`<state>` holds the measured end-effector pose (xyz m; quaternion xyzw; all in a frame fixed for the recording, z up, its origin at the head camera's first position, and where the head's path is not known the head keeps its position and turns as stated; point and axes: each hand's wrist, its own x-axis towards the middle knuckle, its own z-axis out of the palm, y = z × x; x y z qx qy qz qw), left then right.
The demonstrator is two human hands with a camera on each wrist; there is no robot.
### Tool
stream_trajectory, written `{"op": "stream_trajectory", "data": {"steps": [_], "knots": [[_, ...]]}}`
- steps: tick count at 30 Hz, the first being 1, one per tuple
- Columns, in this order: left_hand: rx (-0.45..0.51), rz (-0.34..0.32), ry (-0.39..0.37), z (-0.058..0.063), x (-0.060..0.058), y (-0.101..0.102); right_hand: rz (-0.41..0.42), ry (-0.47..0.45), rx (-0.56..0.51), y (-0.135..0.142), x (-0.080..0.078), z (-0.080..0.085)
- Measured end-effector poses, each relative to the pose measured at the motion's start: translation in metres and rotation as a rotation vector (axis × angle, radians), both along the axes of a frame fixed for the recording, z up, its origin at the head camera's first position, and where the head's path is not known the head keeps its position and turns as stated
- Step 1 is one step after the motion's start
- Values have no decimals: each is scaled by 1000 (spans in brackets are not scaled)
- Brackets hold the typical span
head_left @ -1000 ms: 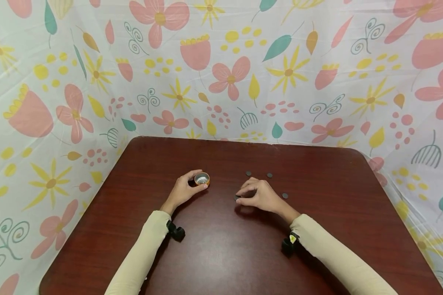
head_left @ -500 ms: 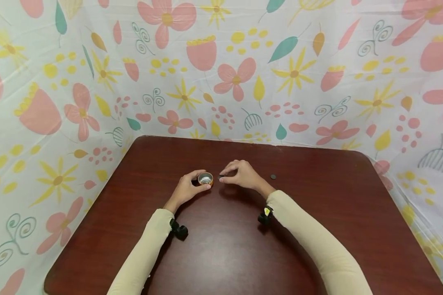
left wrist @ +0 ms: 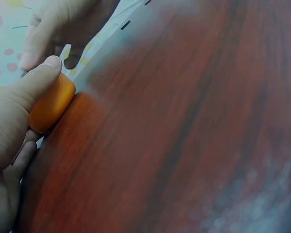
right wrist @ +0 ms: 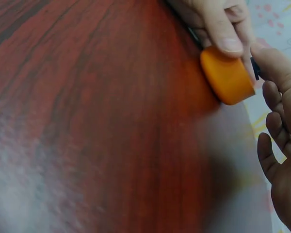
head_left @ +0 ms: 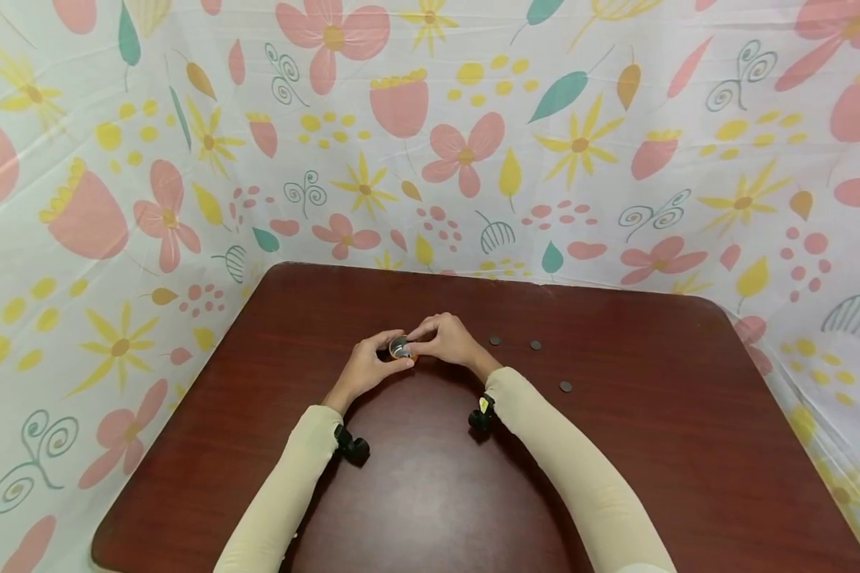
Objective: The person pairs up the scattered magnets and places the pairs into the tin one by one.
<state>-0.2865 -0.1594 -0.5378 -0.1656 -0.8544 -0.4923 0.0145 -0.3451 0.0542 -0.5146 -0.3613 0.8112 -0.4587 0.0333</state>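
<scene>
Toward the far edge of the table [head_left: 430,469], left of its middle, the left hand [head_left: 365,368] grips the smooth orange cup [right wrist: 227,77], metallic inside; the right hand [head_left: 447,342] pinches a thin dark disc [right wrist: 255,68] at its mouth. A steady cup and light pinch should serve best. Three flat discs [head_left: 535,345] lie between cup and right edge on glossy wood grain.

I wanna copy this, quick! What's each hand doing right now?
Left hand: holding the orange cup.
Right hand: fingers pinching a small dark disc at the cup's opening.
</scene>
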Motion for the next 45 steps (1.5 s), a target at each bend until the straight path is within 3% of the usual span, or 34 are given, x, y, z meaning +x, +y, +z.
{"op": "stream_trajectory", "data": {"steps": [8, 22, 27, 32, 36, 41, 45], "knots": [[-6, 3, 25, 0, 0, 2, -31, -51, 6, 0, 3, -9], [2, 1, 22, -2, -1, 0, -64, -102, -47, 7, 7, -8], [1, -8, 29, -2, -1, 0, -67, -83, -77, 20, 10, -4], [27, -10, 23, 0, 0, 0, -92, -66, -72, 46, 16, 11], [82, -26, 53, 6, 5, 5, -135, -72, -43, 75, 33, 32], [133, -68, 153, 22, 12, 18, -174, -93, -7, 109, 58, 59], [158, -132, 226, 39, 18, 32, -209, -85, 22, 139, 63, 56]]}}
